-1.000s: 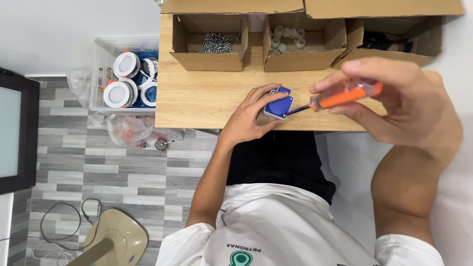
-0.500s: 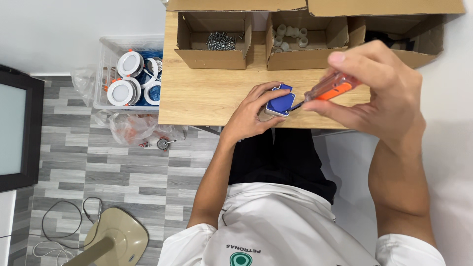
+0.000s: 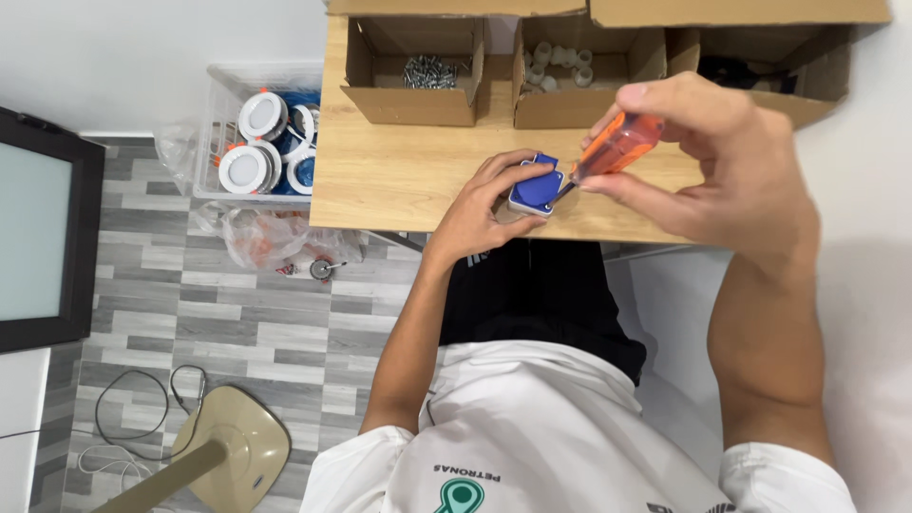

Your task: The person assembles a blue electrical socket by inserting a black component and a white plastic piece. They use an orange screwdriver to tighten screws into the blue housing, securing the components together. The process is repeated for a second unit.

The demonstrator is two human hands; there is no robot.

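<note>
My left hand (image 3: 480,211) grips a small blue and white device (image 3: 534,190) and steadies it on the wooden table (image 3: 399,176) near its front edge. In my right hand (image 3: 708,157) is a screwdriver with an orange handle (image 3: 616,145), held from above. Its tip points down and left into the right side of the blue device. The shaft is mostly hidden by my fingers.
Three open cardboard boxes line the back of the table: one with metal screws (image 3: 429,68), one with white plastic pieces (image 3: 559,59), one with dark parts (image 3: 731,71). A clear bin of round white lamps (image 3: 261,142) and a plastic bag (image 3: 266,237) sit left on the floor.
My right hand has tilted the screwdriver more upright and brought it closer over the device. My left hand keeps the device in the same spot.
</note>
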